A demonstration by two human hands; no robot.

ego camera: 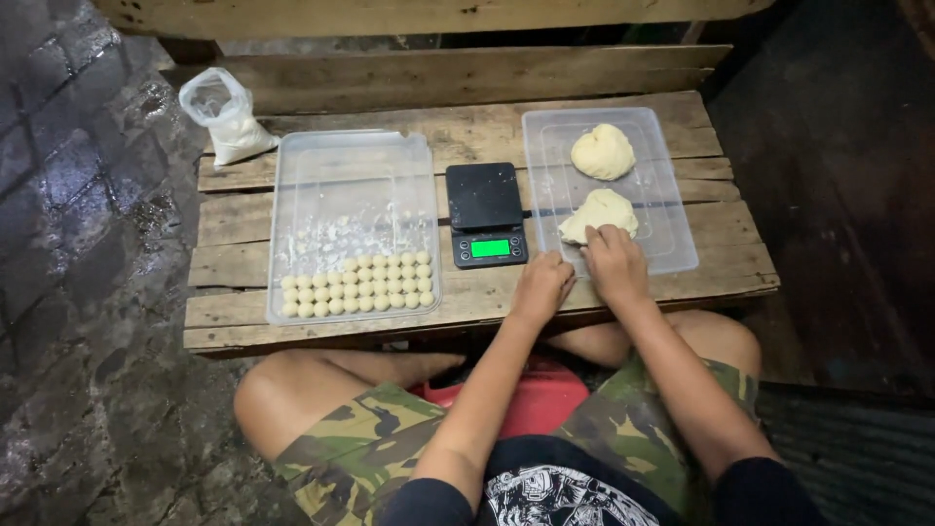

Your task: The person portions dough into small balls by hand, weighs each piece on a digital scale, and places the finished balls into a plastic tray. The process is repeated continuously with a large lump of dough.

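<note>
Right hand point(616, 265) fingers pinching near edge of nearer dough lump point(600, 214); left hand point(542, 284) curled, empty, beside tray point(682, 248). Dough likely soft, sticky, tears easily; pinch edge.

A low bench point(321, 326) of rough, weathered wooden planks stands on dark, wet stone paving point(68, 224). Behind it runs a wooden plank wall point(467, 73). Dim light falls from above; the right side lies in deep shadow.
</note>
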